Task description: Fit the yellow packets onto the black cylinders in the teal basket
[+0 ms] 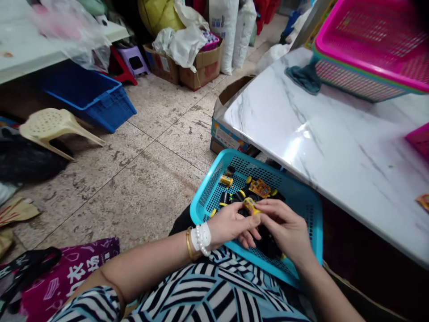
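Yellow tube (250, 205): above the blue basket (203, 191); keep it there so spills land inside.
Left hand (229, 225): pinching the near end; hold steady.
Right hand (286, 223): fingertips pinching the right side; press lightly.

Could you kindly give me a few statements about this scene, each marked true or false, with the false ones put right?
1. The left hand and the right hand both have fingers on a yellow canister. True.
2. The blue basket below them is empty. False: black containers lie in it.
3. The right wrist is the one with jewellery. False: a white bead bracelet is on the left wrist.
4. A dark cloth lies on the marbled table. True.
5. The pink basket stands on the floor. False: it tops the stack on the marbled table.
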{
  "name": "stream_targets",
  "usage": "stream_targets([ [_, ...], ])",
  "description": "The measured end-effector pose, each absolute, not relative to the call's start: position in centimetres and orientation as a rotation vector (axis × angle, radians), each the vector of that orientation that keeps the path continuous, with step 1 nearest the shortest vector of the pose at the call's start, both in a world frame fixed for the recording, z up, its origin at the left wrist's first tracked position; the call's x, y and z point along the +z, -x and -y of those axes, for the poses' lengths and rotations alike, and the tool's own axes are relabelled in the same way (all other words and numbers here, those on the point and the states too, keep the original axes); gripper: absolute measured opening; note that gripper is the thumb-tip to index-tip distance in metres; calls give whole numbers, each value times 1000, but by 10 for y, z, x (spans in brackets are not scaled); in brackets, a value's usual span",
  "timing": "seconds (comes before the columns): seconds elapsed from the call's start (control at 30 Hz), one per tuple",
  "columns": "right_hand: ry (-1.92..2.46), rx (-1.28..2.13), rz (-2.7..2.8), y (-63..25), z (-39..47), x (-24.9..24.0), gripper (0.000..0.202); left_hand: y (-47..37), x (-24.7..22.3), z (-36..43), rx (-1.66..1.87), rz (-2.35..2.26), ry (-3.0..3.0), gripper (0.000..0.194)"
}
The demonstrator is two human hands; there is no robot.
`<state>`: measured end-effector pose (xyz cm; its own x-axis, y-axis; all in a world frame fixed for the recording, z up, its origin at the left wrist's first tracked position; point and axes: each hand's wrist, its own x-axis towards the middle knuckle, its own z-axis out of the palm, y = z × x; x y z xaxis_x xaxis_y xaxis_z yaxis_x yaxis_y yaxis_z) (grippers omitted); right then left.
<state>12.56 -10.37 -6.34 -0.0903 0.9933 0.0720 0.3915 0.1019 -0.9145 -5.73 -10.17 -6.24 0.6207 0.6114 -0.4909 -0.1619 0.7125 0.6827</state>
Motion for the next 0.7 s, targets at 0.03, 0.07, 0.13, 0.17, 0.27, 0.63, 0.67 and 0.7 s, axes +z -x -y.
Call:
stream_targets([
  [0.03, 1406, 947, 1608, -123, 93, -62, 10, 58, -62, 105, 489, -824, -735, 79],
  [0.07, 1413, 914, 1605, -119, 82, -60, 11, 59, -62, 108, 481, -857, -856, 77],
  [0.13, 1399, 896, 1568, -110, 61, -54, 18, 62, -60, 113, 434, -862, -1105, 64],
  [0.17, 1381, 891, 1578, -106, 53, -51, 28, 65, -59, 115, 415, -831, -1209, 56],
  [0.27, 1391, 805, 1736, -96, 42, -47, 43, 73, -55, 114, 406, -675, -1451, 42],
  [0.63, 1608, 547, 2709, -93, 67, -82, 25, 88, -50, 99, 565, -915, -1570, 24],
  [0.67, 1624, 551, 2732, -95, 67, -80, 24, 92, -51, 94, 608, -1032, -1564, 24],
  [0.7, 1632, 550, 2753, -97, 66, -77, 23, 96, -52, 90, 639, -1126, -1581, 24],
])
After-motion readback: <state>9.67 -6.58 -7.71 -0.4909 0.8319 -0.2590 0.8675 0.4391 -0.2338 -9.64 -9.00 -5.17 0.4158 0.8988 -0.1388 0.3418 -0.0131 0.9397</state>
